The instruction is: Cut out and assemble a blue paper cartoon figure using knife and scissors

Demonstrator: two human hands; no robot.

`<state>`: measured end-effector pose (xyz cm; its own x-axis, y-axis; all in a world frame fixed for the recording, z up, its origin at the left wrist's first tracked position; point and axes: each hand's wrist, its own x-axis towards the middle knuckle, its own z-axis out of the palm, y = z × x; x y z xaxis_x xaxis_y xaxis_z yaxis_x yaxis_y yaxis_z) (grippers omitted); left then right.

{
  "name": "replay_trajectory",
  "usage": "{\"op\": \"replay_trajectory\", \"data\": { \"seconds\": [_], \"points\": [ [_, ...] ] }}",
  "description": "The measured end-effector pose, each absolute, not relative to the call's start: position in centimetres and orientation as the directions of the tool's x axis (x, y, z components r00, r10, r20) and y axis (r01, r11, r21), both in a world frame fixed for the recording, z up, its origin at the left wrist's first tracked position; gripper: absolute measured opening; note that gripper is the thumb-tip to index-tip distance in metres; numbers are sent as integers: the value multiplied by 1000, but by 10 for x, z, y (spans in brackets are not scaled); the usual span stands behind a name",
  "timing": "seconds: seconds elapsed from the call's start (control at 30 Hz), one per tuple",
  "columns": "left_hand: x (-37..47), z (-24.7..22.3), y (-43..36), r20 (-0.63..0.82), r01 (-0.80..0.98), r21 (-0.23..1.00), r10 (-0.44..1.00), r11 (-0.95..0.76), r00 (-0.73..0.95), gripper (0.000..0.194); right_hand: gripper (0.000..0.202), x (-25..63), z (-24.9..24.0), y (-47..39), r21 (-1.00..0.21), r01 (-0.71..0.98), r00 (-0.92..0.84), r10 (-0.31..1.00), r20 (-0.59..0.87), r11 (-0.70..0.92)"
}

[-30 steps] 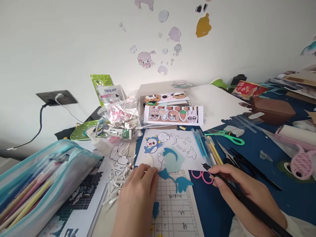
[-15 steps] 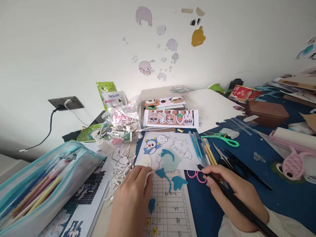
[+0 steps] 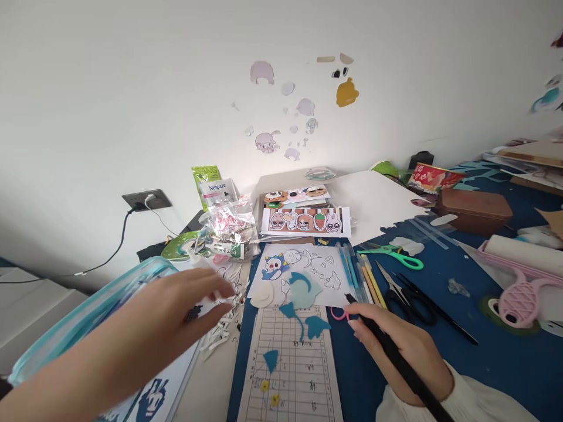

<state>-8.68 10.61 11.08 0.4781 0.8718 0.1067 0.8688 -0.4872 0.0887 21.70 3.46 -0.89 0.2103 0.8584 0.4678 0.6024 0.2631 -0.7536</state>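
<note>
Two hands work over a cluttered craft surface (image 3: 440,363): the right hand (image 3: 398,351) is closed around a slim black pen (image 3: 396,357), gripped partway along its shaft, its tip resting just off the lower right corner of the printed character sheet (image 3: 303,266). The left hand (image 3: 176,313), blurred, reaches out to the left of that sheet with fingers loosely spread and nothing visibly in its grasp, passing above a heap of white paper trimmings (image 3: 220,334) and the edge of a clear zip pencil case (image 3: 88,316).

Below the character sheet, on a ruled grid sheet (image 3: 294,375), lie small blue paper cut-outs (image 3: 308,322); a pale blue piece (image 3: 303,287) and a cream oval (image 3: 263,296) overlap the character sheet's lower edge. These pieces look feather-light, thin and floppy, easily creased or torn at their narrow tails, and are probably best pinched gently by a broad part with the fingertips. The pen, by contrast, appears stiff and light.

Right of the character sheet sit a row of coloured pens (image 3: 360,275), green-handled scissors (image 3: 396,255) and black scissors (image 3: 404,293).
</note>
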Motion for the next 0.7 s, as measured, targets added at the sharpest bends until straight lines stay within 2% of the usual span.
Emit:
{"op": "replay_trajectory", "data": {
  "seconds": [0.03, 0.17, 0.3, 0.47, 0.7],
  "points": [
    [-68, 108, 120, 22, 854, 43, 855, -518, 518, 37, 23, 218, -11, 35, -741, 605, 176, 859, 481, 291],
    [-13, 82, 166, -69, 823, 15, 821, -568, 567, 34, 29, 220, -17, 38, -658, 652, 62, 839, 541, 377],
    [5, 55, 197, -155, 805, -8, 796, -593, 585, 32, 34, 221, -17, 39, -601, 693, 36, 814, 580, 398],
    [9, 40, 215, -218, 856, -44, 841, -516, 496, 34, 33, 220, -16, 37, -596, 693, 36, 807, 589, 405],
    [13, 43, 236, -357, 928, -34, 872, -371, 335, 34, 29, 219, -14, 35, -604, 687, 55, 799, 599, 405]
  ]
}}
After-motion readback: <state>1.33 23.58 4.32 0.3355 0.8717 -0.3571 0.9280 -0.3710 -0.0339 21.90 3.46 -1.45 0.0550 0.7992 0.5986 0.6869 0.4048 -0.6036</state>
